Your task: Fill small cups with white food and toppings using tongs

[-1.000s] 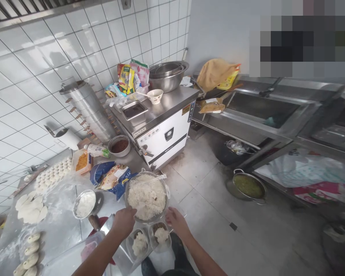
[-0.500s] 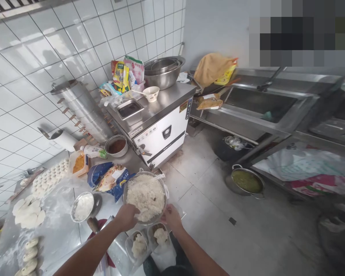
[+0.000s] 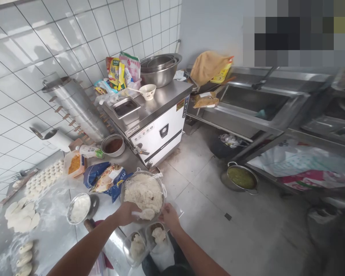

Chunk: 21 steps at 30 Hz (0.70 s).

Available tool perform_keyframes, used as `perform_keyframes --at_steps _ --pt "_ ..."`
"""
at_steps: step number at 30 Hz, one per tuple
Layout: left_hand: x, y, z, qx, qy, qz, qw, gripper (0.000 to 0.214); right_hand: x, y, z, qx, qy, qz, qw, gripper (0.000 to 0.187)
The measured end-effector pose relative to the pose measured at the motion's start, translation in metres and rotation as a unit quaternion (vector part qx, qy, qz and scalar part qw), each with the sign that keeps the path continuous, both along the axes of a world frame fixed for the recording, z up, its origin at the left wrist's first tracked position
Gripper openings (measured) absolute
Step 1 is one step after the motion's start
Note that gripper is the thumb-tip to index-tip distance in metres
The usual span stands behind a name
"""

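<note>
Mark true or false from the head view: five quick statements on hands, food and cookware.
1. The left hand holds a pale scoop at the rice. True.
2. The right hand is over the sink. False: it is at the near right side of the rice bowl.
3. The pot with green contents stands on the floor. True.
4. The flat dough rounds are stacked on the white cabinet. False: the flat dough rounds lie overlapping on the worktop at the left.
5. A small patterned bowl stands on the cabinet's steel top. True.
</note>
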<state>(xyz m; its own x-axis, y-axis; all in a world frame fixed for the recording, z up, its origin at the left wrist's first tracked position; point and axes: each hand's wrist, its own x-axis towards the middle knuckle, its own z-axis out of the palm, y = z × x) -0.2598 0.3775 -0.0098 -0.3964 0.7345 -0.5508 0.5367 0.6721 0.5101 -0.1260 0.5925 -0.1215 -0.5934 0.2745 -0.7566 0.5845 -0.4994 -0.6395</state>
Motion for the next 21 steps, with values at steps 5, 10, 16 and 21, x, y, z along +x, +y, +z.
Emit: perform_keyframes --at_steps 5,10,16,21 --pt "-0.013 0.0 -0.01 0.009 -0.037 0.036 0.999 0.036 0.0 0.0 0.007 -0.004 0.001 0.004 1.0 0.024" --pt "-0.023 -0.01 -0.011 -0.004 -0.07 0.075 0.995 0.037 -0.001 0.001 0.011 -0.013 0.005 0.004 1.0 0.023" --pt "-0.015 -0.022 0.001 -0.012 -0.048 0.112 0.992 0.035 0.002 0.0 0.012 -0.031 0.008 -0.004 0.999 0.024" --pt "0.0 -0.011 0.02 -0.005 0.021 0.098 0.995 0.032 0.003 0.0 0.011 -0.032 0.011 -0.015 0.999 0.022"
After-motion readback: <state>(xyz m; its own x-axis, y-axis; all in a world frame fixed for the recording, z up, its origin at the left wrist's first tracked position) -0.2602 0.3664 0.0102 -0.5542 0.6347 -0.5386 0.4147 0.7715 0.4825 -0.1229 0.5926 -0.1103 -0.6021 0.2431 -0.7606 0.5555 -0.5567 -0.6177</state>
